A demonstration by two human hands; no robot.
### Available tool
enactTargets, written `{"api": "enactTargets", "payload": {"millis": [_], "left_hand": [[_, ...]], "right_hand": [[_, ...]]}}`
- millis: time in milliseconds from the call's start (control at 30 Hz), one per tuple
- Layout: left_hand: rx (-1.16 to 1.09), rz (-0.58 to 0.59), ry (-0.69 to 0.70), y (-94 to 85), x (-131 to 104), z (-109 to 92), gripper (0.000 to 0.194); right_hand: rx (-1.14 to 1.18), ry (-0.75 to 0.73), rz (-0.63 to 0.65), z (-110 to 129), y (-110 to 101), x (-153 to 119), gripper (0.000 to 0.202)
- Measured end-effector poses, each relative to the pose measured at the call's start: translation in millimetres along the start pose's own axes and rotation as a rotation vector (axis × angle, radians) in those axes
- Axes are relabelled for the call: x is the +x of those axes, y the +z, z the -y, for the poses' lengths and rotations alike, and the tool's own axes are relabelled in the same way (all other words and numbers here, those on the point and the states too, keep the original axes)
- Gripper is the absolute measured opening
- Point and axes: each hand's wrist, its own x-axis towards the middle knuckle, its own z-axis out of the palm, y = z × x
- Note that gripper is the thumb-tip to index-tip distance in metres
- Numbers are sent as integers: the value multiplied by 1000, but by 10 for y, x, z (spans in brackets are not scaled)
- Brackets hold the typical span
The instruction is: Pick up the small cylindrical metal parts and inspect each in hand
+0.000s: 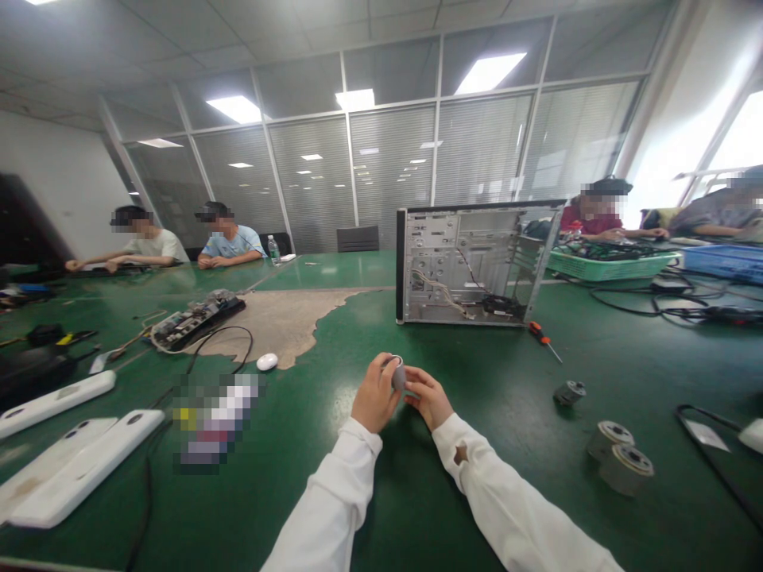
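Note:
In front of me, a small grey metal cylinder [398,375] with a pale rim is held up above the green table [334,485]. My left hand [375,395] is closed around its left side, thumb and fingers wrapped on it. From the right, my right hand [430,400] pinches at its edge with bent fingertips. Part of the cylinder is hidden behind my fingers. To the right on the table lie a smaller grey cylindrical part [570,392] and two larger grey cylinders with round tops, one [627,469] partly in front of the other [610,438].
Beyond my hands stands an open computer case [438,262], with an orange screwdriver [540,334] beside it. White flat covers [83,469], a cable and a circuit assembly [199,318] lie left. Green [608,268] and blue baskets stand back right; several people sit around.

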Motion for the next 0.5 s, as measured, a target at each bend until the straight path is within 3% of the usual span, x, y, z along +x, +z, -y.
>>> {"api": "enactTargets", "payload": {"millis": [200,400,500], "left_hand": [[-271,-227,-327,61,2,104,67],[-507,-181,-672,156,-10,275,48],[-512,-109,-753,170,-12,249,39]], "right_hand": [[-74,5,21,-29,-9,18,31],[-184,-62,25,-39,-4,23,37],[-303,-145,23,-42,8,7,40]]}}
